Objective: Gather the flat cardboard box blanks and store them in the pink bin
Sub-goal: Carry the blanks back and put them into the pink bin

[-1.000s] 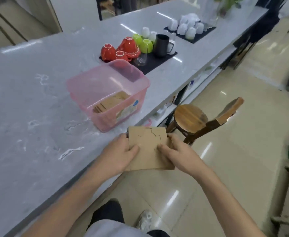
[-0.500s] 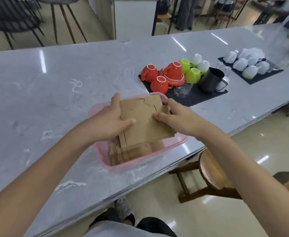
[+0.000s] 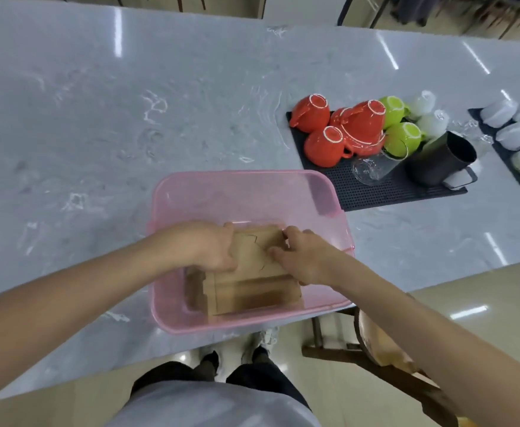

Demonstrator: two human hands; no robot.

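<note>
1. Grip: both hands are clamped on the same cardboard box blank (image 3: 257, 257). Left hand (image 3: 211, 248) pinches its left edge, right hand (image 3: 303, 258) holds the right edge, thumbs on top.
2. Left to right on the bench (image 3: 98, 118): bare marble, then the pink bin (image 3: 240, 192) at the near edge, then a dark mat (image 3: 406, 192) with upturned red cups (image 3: 326, 146), green cups (image 3: 403, 138) and a black pitcher (image 3: 440, 160). All of that sits clear of the bin.
3. Held blank is inside the bin, below rim level, tilted slightly, lying over a stack of blanks (image 3: 252, 295) at the near end. Can't tell whether its underside already touches the stack.
4. Step in hand: stowing, placement phase. Looks like the last bit of the lowering.
5. Next move calls for: settle the blank flat, square its edges with the stack, open both hands together, lift straight up clear of the rim.
6. No other loose blanks show on the bench, so I can't say how much of the task is left.
</note>
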